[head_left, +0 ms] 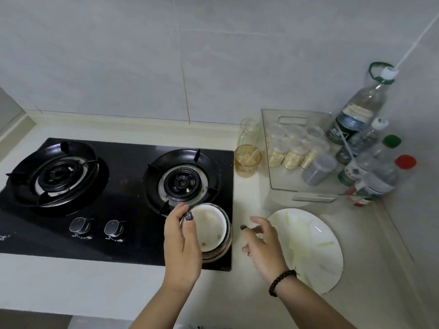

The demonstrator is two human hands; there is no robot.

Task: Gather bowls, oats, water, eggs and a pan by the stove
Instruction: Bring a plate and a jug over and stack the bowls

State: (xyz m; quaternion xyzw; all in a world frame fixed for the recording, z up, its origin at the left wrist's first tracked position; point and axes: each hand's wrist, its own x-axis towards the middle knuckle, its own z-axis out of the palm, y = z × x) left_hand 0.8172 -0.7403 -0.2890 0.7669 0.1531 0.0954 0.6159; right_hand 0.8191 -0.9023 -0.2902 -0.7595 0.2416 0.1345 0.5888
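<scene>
A stack of bowls (213, 231), white inside with striped outer walls, rests on the front right corner of the black two-burner stove (118, 193). My left hand (181, 241) grips the stack's left rim, thumb over the edge. My right hand (261, 241) hovers open just right of the bowls, above the counter, holding nothing. Jars of oats (288, 156) stand in a clear plastic bin (268, 138) at the back right. Water bottles (370, 172) cluster in the right corner. I see no eggs or pan.
A white plate (318, 245) with green scraps lies right of my right hand. An amber glass (247, 161) holding oats and a stick stands beside the stove, with an empty clear jar (248, 130) behind it. Two knobs (97, 227) sit on the stove's front. Tiled wall behind.
</scene>
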